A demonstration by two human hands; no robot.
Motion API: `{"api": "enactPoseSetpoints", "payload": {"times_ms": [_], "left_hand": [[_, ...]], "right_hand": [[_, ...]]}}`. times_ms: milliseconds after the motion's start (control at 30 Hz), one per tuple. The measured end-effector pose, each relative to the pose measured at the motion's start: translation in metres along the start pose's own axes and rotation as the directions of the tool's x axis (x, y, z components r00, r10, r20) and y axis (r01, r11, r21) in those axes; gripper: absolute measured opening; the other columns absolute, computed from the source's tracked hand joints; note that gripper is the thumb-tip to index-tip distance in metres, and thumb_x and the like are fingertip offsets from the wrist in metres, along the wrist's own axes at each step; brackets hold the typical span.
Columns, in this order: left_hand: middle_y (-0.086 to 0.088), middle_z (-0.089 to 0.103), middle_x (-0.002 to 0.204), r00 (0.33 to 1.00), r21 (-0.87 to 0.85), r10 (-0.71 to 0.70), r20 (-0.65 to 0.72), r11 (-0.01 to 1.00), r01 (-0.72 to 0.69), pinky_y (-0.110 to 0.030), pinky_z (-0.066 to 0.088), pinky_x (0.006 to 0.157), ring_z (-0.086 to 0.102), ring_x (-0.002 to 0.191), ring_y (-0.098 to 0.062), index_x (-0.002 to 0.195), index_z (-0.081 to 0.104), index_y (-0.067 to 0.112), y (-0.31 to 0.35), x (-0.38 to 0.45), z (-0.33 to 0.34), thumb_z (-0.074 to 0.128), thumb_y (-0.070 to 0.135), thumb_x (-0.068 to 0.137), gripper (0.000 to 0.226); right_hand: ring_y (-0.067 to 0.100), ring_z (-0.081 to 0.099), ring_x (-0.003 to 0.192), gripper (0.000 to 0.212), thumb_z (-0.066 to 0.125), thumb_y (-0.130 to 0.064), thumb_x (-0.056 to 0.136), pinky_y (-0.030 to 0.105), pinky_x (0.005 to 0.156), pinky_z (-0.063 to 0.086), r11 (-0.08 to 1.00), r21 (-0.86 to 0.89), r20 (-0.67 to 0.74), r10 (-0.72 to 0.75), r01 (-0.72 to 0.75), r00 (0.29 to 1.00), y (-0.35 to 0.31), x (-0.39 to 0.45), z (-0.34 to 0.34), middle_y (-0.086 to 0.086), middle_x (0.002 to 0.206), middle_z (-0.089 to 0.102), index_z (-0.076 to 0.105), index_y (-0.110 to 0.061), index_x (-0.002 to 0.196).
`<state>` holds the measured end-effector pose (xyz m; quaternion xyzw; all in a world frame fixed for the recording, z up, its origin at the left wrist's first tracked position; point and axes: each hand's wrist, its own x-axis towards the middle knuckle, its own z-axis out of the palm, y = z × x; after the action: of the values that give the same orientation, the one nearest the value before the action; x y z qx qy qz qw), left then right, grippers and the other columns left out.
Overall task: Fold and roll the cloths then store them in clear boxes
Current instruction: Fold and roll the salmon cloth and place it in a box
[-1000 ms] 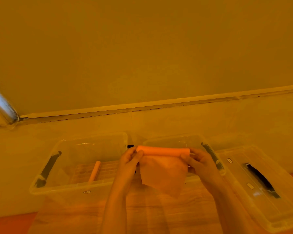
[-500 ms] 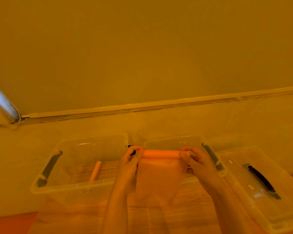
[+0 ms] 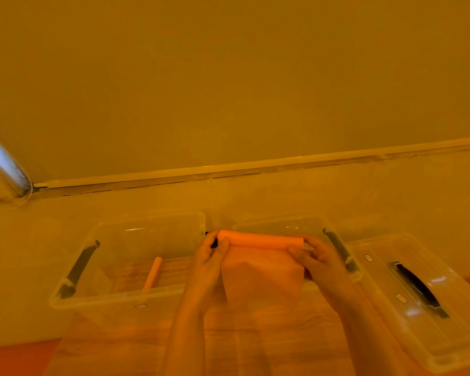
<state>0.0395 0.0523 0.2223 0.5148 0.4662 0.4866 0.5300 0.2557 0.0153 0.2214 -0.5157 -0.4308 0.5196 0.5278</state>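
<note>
One cloth (image 3: pixel 261 270) was in hand, held in the air at the lower middle of the frame, its upper edge wound into a tight tube while the unrolled part hung below in a slack flap. It sat in front of the two clear boxes and above the table (image 3: pixel 255 335), touching neither; working it in the air probably let the loose tail drop straight so the roll wound evenly.

The left hand (image 3: pixel 210 260) pinched the left end of the tube, thumb and fingers closed around it, and the right hand (image 3: pixel 314 257) gripped the right end the same way. A grip at each end would keep the tube level and stop it unwinding or coning while the fingers turned it.

Just left of the hands, the left box (image 3: pixel 125 294) stood open, lower left of centre. One finished roll (image 3: pixel 153 274) already lay on its floor, end toward the camera, so this looked like the box meant for the finished rolls. The right box (image 3: pixel 291 222) stood just behind the cloth, mostly hidden by it; whether it held anything could not be told.

At the lower right a clear lid (image 3: pixel 407 291) with a dark handle lay off to the side, probably set there so both boxes stayed open for loading.

By my judgement the rolling was roughly half done, with the hanging flap yet to be wound before the cloth could be stored.
</note>
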Motion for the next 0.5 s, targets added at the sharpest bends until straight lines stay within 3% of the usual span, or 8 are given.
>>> {"api": "enactPoseSetpoints", "payload": {"times_ms": [167,233,300,400,500], "left_hand": [[-0.004,0.068,0.110,0.998,-0.121,-0.060,-0.036,0.991,0.056,-0.034,0.051,0.071,0.064,0.096,-0.023,0.096,0.071,0.036,-0.0003,0.0017,0.0001,0.057,0.021,0.091,0.021],[0.000,0.067,0.110,0.998,-0.113,-0.053,-0.039,0.992,0.048,-0.035,0.048,0.075,0.061,0.101,-0.022,0.095,0.071,0.033,-0.0013,0.0023,0.0009,0.057,0.025,0.091,0.017],[0.000,0.066,0.106,0.997,-0.051,-0.048,-0.065,0.998,0.045,-0.030,0.046,0.068,0.059,0.093,-0.019,0.092,0.069,0.034,0.0005,0.0016,0.0035,0.056,0.034,0.091,0.013],[-0.007,0.063,0.103,0.996,0.006,-0.049,-0.074,0.999,0.050,-0.027,0.044,0.053,0.058,0.083,-0.020,0.094,0.066,0.037,0.0003,0.0027,0.0042,0.056,0.036,0.090,0.011],[-0.008,0.062,0.110,0.997,-0.025,-0.060,-0.052,0.998,0.059,-0.033,0.053,0.063,0.062,0.091,-0.022,0.107,0.063,0.034,-0.0012,0.0046,0.0018,0.057,0.030,0.091,0.018]], "right_hand": [[0.026,0.065,0.098,0.029,0.064,-0.036,0.077,0.034,0.066,0.056,1.000,-0.001,-0.050,-0.015,0.015,0.999,-0.0015,-0.0017,0.0003,0.007,0.112,0.063,0.067,-0.029,0.105],[0.026,0.064,0.094,0.016,0.061,-0.033,0.084,0.033,0.064,0.056,1.000,-0.015,-0.091,-0.025,0.024,0.996,-0.0021,-0.0009,0.0015,0.009,0.109,0.063,0.068,-0.028,0.097],[0.027,0.063,0.092,0.010,0.061,-0.026,0.087,0.034,0.064,0.055,0.999,-0.026,-0.112,-0.029,0.026,0.993,-0.0020,0.0002,0.0017,0.010,0.107,0.063,0.067,-0.027,0.095],[0.027,0.064,0.096,0.021,0.064,-0.023,0.085,0.038,0.071,0.057,1.000,-0.013,-0.108,-0.003,0.002,0.994,-0.0007,0.0011,0.0010,0.010,0.108,0.064,0.064,-0.028,0.105],[0.024,0.065,0.098,0.032,0.064,-0.016,0.085,0.036,0.074,0.057,1.000,0.010,-0.076,0.029,-0.028,0.997,-0.0008,0.0019,-0.0004,0.008,0.110,0.066,0.061,-0.019,0.117]]}}
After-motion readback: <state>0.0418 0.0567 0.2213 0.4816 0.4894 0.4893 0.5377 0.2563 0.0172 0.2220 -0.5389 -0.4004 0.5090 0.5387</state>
